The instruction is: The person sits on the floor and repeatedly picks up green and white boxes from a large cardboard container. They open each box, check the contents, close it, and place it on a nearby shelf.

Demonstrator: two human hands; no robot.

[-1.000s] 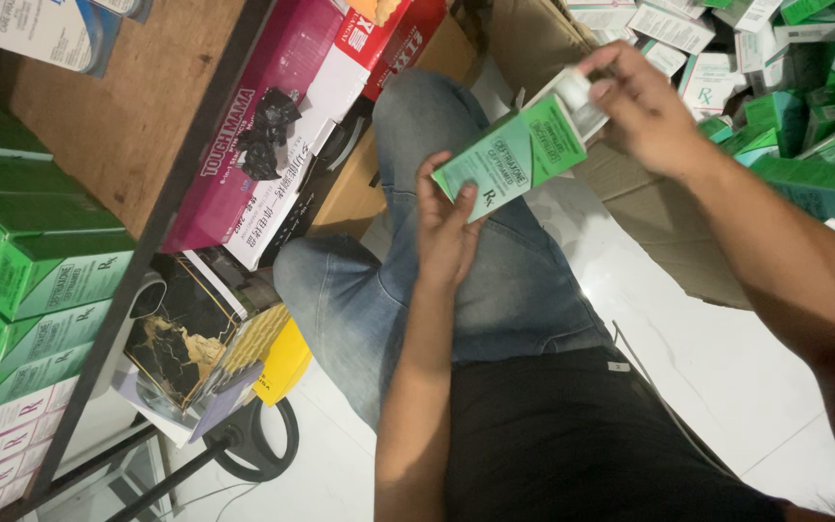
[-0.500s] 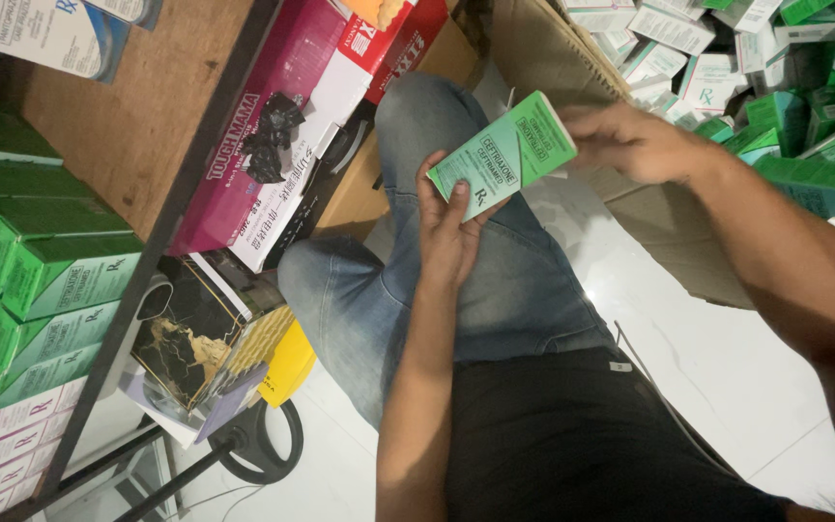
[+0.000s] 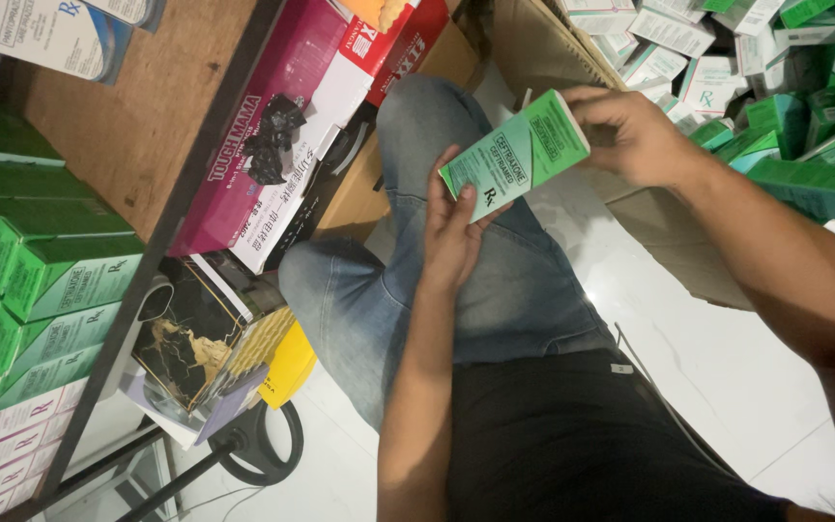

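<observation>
Holding one green box point(image 3: 516, 155) between both hands above my lap — item one. My left hand point(image 3: 456, 227) cups its lower end, thumb and fingers closed around that end. My right hand point(image 3: 630, 135) pinches the upper end, fingertips wrapped over the top edge. The box sits tilted, its lower end toward the left hand, its upper end toward the right.

Beyond the right hand's grip: a cardboard carton point(image 3: 553, 48) with a loose heap of green and white boxes point(image 3: 746, 77) in it. Out past the left hand: a wooden shelf point(image 3: 137, 126), a pink and red flat pack point(image 3: 292, 145) leaning on it, and stacked green cartons point(image 3: 41, 280) in rows — white ones point(image 3: 2, 445) beneath. Below the grip: blue jeans point(image 3: 475, 280), then white floor point(image 3: 727, 367).
</observation>
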